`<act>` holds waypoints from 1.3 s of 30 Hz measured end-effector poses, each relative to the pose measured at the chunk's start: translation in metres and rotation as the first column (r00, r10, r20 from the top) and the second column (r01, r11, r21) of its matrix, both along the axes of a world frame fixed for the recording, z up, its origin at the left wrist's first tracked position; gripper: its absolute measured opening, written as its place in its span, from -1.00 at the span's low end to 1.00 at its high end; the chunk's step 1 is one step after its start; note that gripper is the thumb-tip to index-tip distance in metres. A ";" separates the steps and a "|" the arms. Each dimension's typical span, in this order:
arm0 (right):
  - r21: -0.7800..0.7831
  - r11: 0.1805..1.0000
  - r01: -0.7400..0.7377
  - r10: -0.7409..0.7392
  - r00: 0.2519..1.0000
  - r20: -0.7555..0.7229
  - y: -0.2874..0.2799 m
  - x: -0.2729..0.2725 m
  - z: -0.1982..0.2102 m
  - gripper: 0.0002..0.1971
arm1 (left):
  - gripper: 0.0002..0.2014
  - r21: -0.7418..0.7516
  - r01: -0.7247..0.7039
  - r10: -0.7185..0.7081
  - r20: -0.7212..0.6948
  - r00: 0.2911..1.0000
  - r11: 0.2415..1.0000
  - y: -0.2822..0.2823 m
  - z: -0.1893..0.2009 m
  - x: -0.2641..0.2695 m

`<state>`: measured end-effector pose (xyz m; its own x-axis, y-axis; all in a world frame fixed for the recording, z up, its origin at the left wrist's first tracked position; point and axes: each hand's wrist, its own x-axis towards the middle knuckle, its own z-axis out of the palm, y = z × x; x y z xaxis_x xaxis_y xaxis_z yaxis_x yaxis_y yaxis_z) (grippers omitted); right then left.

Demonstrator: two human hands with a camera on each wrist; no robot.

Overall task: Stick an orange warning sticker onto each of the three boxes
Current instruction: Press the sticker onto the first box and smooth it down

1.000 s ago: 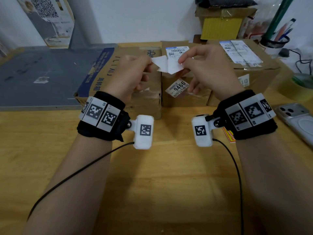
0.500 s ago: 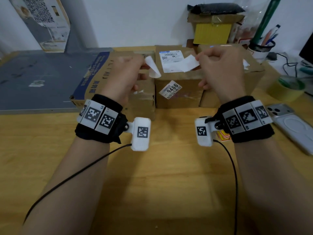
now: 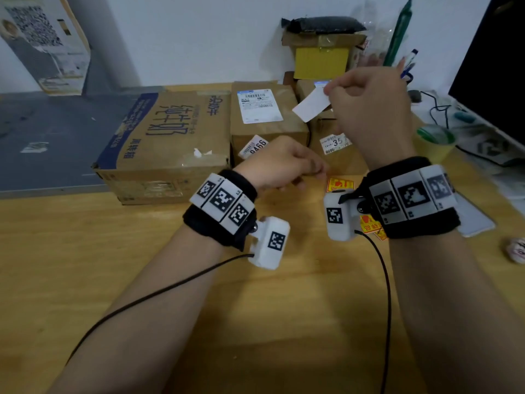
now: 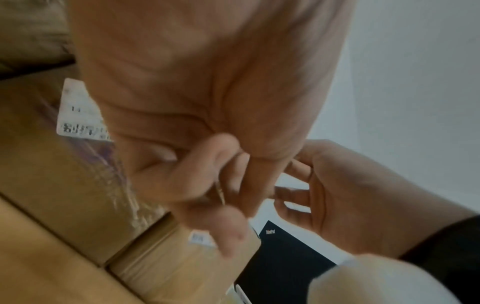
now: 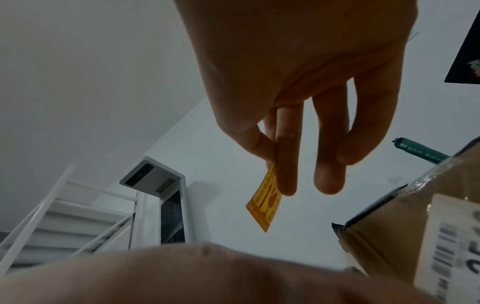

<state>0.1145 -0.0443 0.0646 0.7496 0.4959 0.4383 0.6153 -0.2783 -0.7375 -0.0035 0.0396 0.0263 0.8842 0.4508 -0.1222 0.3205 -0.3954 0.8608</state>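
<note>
Three cardboard boxes stand in a row at the back of the wooden table: a large box with a blue side (image 3: 170,143), a middle box (image 3: 267,118) with a shipping label, and a right box (image 3: 332,155) partly behind my right arm. My right hand (image 3: 329,91) is raised over the right box and pinches an orange warning sticker (image 5: 265,203) between thumb and forefinger; its white back (image 3: 312,108) faces the head view. My left hand (image 3: 312,172) is low in front of the middle box, fingers curled, pinching a thin slip of backing paper (image 4: 221,193) seen edge-on.
Spare orange stickers (image 3: 339,184) lie on the table between my wrists. A phone (image 3: 474,223), a tape roll (image 3: 434,143), a dark monitor (image 3: 494,66) and crumpled paper (image 3: 517,250) are on the right. A yellow box (image 3: 321,61) stands at the back, a grey mat (image 3: 56,137) to the left.
Sticker and backing have come fully apart. My left hand dropped toward the table with the backing; my right hand rose to the right with the sticker.
</note>
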 end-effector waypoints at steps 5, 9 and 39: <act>-0.073 0.997 -0.036 0.032 0.998 -0.047 0.009 -0.012 -0.005 -0.75 | -0.92 0.024 -0.336 0.309 0.341 0.888 0.941 0.018 0.018 -0.023; -0.081 0.993 -0.087 0.078 0.991 -0.106 0.026 -0.028 -0.007 -0.81 | -0.80 0.110 -0.420 0.340 0.424 0.839 0.901 0.036 0.025 -0.043; -0.086 0.904 -0.420 0.390 0.889 -0.240 0.101 -0.099 -0.023 -0.77 | -0.87 0.018 -0.588 0.552 0.322 0.769 0.809 0.121 0.017 -0.132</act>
